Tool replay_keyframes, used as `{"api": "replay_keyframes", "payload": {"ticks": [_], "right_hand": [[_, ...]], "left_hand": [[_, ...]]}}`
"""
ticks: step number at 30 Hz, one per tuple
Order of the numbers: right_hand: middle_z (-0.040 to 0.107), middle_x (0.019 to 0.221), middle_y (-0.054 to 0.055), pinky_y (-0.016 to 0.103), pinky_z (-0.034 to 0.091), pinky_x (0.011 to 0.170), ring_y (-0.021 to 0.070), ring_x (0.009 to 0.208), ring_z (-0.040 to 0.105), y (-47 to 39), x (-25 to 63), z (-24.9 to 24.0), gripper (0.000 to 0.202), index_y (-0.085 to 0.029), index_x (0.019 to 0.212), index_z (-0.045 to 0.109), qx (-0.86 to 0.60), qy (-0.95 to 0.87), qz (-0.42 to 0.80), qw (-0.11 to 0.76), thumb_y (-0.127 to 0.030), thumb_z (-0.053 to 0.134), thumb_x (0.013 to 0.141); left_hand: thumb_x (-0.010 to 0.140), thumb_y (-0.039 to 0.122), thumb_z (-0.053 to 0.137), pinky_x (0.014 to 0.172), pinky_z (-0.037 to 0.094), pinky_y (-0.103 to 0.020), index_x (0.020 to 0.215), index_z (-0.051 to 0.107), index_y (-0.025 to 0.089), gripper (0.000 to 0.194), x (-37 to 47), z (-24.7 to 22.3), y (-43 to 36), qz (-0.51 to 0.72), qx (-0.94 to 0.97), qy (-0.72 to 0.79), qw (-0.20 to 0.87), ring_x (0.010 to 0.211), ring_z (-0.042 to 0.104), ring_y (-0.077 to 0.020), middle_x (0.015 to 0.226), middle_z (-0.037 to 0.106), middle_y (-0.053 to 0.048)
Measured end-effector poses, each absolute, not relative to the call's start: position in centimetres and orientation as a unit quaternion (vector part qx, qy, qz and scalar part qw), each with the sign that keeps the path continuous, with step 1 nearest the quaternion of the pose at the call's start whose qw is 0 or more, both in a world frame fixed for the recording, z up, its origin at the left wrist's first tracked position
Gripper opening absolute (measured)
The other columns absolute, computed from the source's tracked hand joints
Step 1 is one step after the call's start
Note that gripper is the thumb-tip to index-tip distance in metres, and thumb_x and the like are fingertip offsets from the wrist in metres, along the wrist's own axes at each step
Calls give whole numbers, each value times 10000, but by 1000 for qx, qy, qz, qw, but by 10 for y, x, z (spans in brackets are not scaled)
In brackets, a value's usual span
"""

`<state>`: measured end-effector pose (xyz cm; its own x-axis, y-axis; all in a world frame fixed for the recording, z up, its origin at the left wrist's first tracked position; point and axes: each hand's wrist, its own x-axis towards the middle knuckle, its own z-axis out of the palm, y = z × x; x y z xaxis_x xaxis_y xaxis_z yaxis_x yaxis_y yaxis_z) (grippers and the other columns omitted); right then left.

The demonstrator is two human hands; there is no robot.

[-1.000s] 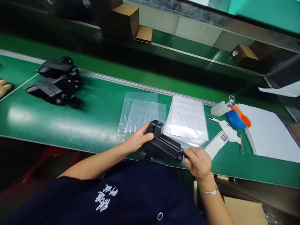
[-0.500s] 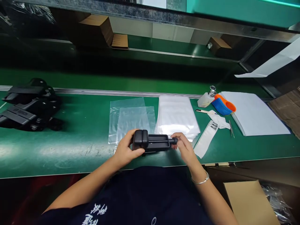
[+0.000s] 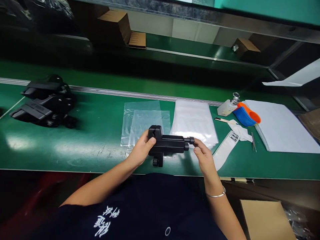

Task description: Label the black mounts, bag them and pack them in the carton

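A black clamp-like device (image 3: 172,144) is held above the green table's front part, lying sideways, with a small knob at its right end and another part hanging below its left end. My left hand (image 3: 141,150) is wrapped round its left end, thumb on top. At the right, my right hand (image 3: 203,155) has its fingertips at the end knob, with thumb and forefinger a little apart. Behind the device lie clear plastic bags (image 3: 147,121) and a stack of whitish plastic sleeves (image 3: 193,121).
Black devices (image 3: 46,101) lie at the left. A bottle (image 3: 228,106), blue and orange cups (image 3: 246,115), a white cloth strip (image 3: 226,148), tweezers (image 3: 253,141) and white sheets (image 3: 287,126) are at the right. An open carton (image 3: 267,218) stands below.
The black device has rolled in my hands, showing its side and the lower part. My right thumb and fingers have opened somewhat at the knob. The view has shifted.
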<state>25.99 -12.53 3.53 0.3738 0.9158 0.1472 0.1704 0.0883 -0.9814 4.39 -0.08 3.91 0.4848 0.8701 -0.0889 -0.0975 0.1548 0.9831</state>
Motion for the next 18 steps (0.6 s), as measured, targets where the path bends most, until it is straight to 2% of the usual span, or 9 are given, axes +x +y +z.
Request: {"api": "replay_keyframes", "payload": {"ticks": [4, 8, 11, 14, 18], "right_hand": [[716, 1107, 70, 438, 448, 1008, 248, 1083, 629, -117, 251, 15, 312, -231, 1027, 734, -561, -325, 360, 670, -437, 742, 793], [719, 957, 45, 391, 472, 933, 203, 931, 640, -108, 240, 9, 305, -208, 927, 726, -566, -256, 321, 715, -463, 754, 760], [698, 933, 36, 375, 465, 928, 192, 915, 632, -101, 240, 9, 336, -202, 912, 695, -578, -255, 285, 721, -524, 667, 822], [693, 970, 62, 404, 437, 971, 215, 977, 623, -100, 246, 9, 407, -188, 959, 683, -611, -288, 280, 682, -572, 581, 867], [693, 977, 50, 369, 444, 936, 202, 961, 616, -104, 253, 7, 351, -195, 991, 690, -603, -312, 308, 666, -481, 716, 791]], "left_hand": [[760, 642, 667, 869, 432, -319, 1074, 619, 159, 578, 54, 38, 2, 357, 479, 355, 719, 1001, 586, -237, 1050, 668, -68], [788, 648, 630, 865, 438, -330, 1103, 613, 162, 579, 56, 38, 0, 360, 504, 331, 712, 1007, 588, -245, 1055, 665, -69], [785, 663, 630, 876, 446, -330, 1178, 567, 164, 639, 56, 40, -2, 368, 562, 291, 681, 1034, 582, -250, 1108, 646, -86], [804, 677, 597, 866, 454, -330, 1174, 559, 153, 642, 58, 41, 0, 364, 577, 295, 669, 1026, 585, -251, 1096, 643, -96], [820, 689, 563, 855, 463, -336, 1153, 567, 137, 644, 57, 38, 4, 354, 555, 325, 679, 1026, 592, -263, 1067, 653, -104]]}}
